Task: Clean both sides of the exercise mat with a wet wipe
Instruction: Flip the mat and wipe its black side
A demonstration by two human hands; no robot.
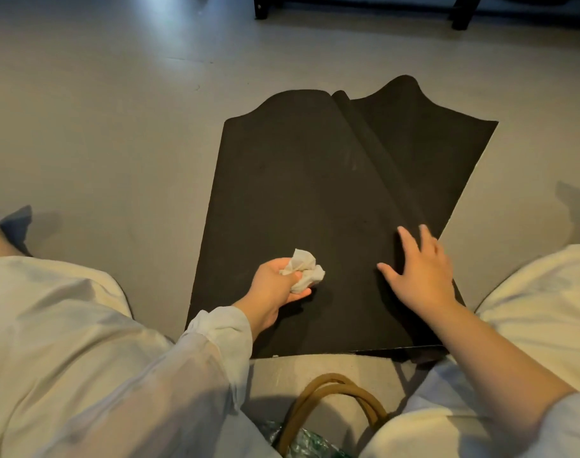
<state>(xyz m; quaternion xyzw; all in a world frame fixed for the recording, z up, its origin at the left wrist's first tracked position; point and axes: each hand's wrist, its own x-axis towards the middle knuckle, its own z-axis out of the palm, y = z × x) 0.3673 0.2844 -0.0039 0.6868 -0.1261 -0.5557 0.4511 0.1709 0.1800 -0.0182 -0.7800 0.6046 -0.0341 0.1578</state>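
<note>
Kneeling on a pale smooth floor (117, 127), you have tan bag handles (331, 391) nearest you. Your left hand (278, 289) grips a crumpled white wet wipe (303, 267) near the near edge of the matte black exercise mat (298, 180). Your right hand (420, 269) lies flat, fingers spread, on the mat's right side. Farther off, a long fold ridges the mat and its far edge curls.

L grip (275, 285) fisted, R grip (420, 272) flat
</note>
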